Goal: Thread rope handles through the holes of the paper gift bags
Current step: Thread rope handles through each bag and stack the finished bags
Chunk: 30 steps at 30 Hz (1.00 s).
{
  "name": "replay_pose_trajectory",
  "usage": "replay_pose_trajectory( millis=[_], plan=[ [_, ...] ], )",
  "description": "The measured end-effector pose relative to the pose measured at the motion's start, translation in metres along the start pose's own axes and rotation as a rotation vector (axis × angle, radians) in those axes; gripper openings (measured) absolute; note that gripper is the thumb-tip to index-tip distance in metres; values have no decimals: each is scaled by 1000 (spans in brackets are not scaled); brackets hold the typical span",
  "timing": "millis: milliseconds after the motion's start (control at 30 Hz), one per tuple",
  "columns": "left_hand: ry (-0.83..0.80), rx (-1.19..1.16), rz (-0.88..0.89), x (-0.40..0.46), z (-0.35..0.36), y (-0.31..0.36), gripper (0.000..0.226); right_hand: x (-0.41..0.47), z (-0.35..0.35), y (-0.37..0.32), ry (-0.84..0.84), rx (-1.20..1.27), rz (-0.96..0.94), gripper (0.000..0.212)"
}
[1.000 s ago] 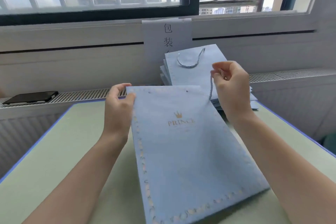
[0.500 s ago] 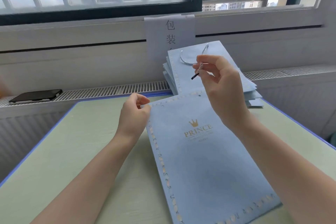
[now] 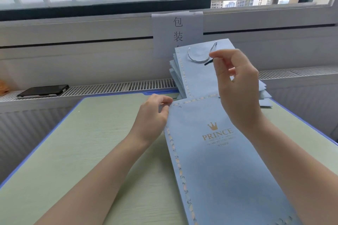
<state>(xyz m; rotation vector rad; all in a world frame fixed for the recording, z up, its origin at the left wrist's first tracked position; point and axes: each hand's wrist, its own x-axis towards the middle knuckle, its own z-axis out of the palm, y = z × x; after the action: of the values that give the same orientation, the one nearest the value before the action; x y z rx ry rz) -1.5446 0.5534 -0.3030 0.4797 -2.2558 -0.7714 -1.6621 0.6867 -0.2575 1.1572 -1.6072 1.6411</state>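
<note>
A flat light-blue paper gift bag (image 3: pixel 219 170) printed "PRINCE" lies on the table, its top edge away from me. A small hole (image 3: pixel 180 106) shows near its top left corner. My left hand (image 3: pixel 153 117) pinches that top left corner. My right hand (image 3: pixel 236 86) is raised above the bag's top edge and pinches a rope handle by its dark tip (image 3: pixel 208 62), which points left. The rest of that rope is hidden behind my hand.
A stack of blue bags (image 3: pixel 197 76) leans against the wall behind, the front one bearing a twisted rope handle (image 3: pixel 199 58). A paper sign (image 3: pixel 178 29) hangs above it. A black phone (image 3: pixel 43 90) lies on the radiator grille at left. The green table (image 3: pixel 82 151) has a blue edge.
My right hand has lifted the rope from the bag's right side to above its top edge, the dark tip now sticking out to the left. The bag sits further right in view.
</note>
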Motion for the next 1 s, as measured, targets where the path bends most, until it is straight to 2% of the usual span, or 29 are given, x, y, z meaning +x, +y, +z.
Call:
replay_pose_trajectory(
  millis=[100, 200, 300, 367, 600, 800, 1000],
  plan=[
    [18, -45, -3, -1, -3, 1, 30, -6, 6, 5, -139, -66, 27, 20],
    [54, -11, 73, -1, -5, 1, 31, -11, 10, 8, -281, -125, 44, 20],
    [86, 34, 183, -1, -9, 3, 32, -16, 12, 7, -391, -149, 60, 12],
    [101, -13, 198, -1, -13, 6, 34, -17, 13, 7, -447, -195, 46, 7],
    [50, -396, 25, 0, -20, 17, 30, -19, 16, 5, -501, -215, 5, 4],
    [-29, -365, -5, 0, -22, 15, 33, -20, 15, 5, -601, -275, -75, 4],
    [-6, -336, -2, -1, -20, 14, 32, -22, 16, 0, -667, -335, -129, 2]
  ],
)
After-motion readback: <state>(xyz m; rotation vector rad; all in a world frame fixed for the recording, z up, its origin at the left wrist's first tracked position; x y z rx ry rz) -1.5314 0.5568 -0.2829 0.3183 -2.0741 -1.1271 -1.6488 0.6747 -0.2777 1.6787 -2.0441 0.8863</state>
